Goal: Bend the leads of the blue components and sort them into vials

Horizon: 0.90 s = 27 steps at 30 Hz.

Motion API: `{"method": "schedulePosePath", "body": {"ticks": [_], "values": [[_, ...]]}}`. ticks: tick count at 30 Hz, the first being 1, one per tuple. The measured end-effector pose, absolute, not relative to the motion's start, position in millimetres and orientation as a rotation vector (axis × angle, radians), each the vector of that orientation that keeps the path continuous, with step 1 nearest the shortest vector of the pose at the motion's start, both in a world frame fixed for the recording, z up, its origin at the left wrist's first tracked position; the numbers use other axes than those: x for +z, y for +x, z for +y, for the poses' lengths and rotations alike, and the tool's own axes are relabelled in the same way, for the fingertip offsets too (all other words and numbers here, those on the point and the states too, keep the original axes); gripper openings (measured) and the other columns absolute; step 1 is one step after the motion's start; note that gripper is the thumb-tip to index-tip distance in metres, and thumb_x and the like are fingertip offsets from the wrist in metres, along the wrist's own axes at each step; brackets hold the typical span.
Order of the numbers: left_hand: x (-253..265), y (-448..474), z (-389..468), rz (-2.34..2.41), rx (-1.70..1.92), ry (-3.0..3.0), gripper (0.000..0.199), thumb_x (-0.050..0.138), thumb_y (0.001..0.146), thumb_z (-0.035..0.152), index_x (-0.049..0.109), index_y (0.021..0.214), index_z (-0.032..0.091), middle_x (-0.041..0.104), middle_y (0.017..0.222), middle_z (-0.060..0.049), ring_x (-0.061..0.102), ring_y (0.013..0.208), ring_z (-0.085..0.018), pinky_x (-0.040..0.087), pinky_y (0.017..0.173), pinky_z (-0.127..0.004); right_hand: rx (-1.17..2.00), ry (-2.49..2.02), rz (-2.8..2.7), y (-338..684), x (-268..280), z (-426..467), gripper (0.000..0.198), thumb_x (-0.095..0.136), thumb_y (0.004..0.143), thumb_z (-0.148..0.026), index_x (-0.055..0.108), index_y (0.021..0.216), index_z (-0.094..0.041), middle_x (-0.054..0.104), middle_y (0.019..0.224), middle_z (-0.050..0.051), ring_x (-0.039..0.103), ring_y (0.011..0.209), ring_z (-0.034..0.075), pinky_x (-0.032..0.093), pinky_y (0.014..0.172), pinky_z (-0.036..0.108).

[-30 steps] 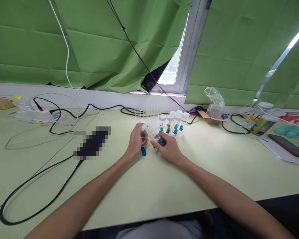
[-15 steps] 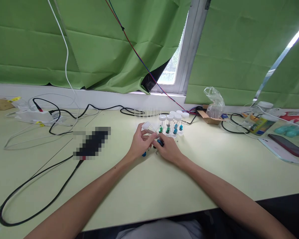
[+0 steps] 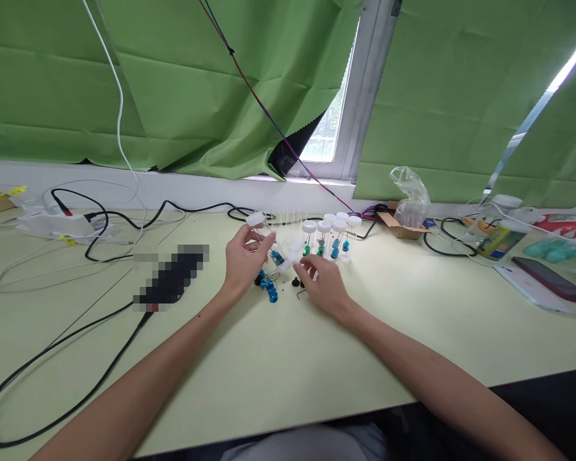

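Note:
My left hand (image 3: 244,259) is closed around a clear tube (image 3: 271,241) with a white cap. The tube leans, cap end up and to the left, and a blue piece shows inside its lower end. Near that lower end is my right hand (image 3: 324,282), fingers loosely bent and apart, with nothing visible in them. Below the tube lie several blue pieces (image 3: 269,291) with metal bits. A small black part (image 3: 296,282) and a thin bent metal hook (image 3: 301,294) lie beside my right fingertips. Behind stand several capped tubes (image 3: 324,227) with green and blue pieces inside.
Uncapped clear tubes (image 3: 294,224) stand at the back. A black blurred device (image 3: 173,278) with a cable lies on the left. To the right are a small cardboard box (image 3: 403,228) with a plastic bag, and phones (image 3: 552,285). Cables run along the wall.
My left hand has moved left with the tube, away from my right hand. The blue piece inside the tube and the blue pieces on the table now show more fully.

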<state>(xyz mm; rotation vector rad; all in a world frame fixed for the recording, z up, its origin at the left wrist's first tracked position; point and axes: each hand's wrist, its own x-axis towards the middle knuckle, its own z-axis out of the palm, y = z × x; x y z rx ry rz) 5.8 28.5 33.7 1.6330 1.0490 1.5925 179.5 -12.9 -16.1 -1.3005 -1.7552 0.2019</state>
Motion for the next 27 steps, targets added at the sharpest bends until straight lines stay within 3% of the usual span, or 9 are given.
{"method": "schedulePosePath", "body": {"ticks": [4, 7, 13, 27], "values": [[40, 3, 39, 1.163, 1.504, 1.694, 0.040, 0.070, 0.077, 0.045, 0.064, 0.107, 0.018, 0.061, 0.076, 0.000, 0.052, 0.047, -0.009, 0.042, 0.045, -0.024, 0.213, -1.296, -1.788, 179, -15, -14, 0.025, 0.050, 0.097, -0.039, 0.063, 0.087, -0.020, 0.068, 0.073, 0.002, 0.060, 0.064, 0.015, 0.042, 0.065, 0.027], [44, 5, 48, 1.357, 1.432, 1.784, 0.040, 0.072, 0.073, 0.047, 0.067, 0.099, 0.017, 0.065, 0.073, -0.002, 0.054, 0.049, -0.012, 0.045, 0.053, -0.027, 0.224, -1.294, -1.803, 178, -15, -14, 0.025, 0.050, 0.097, -0.036, 0.062, 0.083, -0.020, 0.067, 0.071, 0.002, 0.059, 0.063, 0.015, 0.041, 0.065, 0.027], [57, 10, 57, 1.534, 1.420, 2.080, 0.062, 0.070, 0.073, 0.044, 0.051, 0.126, 0.018, 0.060, 0.062, 0.004, 0.061, 0.068, -0.019, 0.046, 0.072, -0.031, 0.235, -1.281, -1.825, 178, -18, -12, 0.029, 0.049, 0.097, -0.034, 0.061, 0.075, -0.019, 0.065, 0.067, 0.000, 0.055, 0.059, 0.013, 0.039, 0.063, 0.026], [72, 39, 89, 1.420, 1.447, 2.360, 0.054, 0.069, 0.077, 0.034, 0.051, 0.125, 0.019, 0.053, 0.056, 0.006, 0.055, 0.060, -0.018, 0.043, 0.082, -0.037, 0.287, -1.265, -1.861, 177, -20, -12, 0.026, 0.050, 0.095, -0.029, 0.061, 0.074, -0.019, 0.066, 0.067, 0.001, 0.056, 0.060, 0.013, 0.038, 0.062, 0.025]]}}
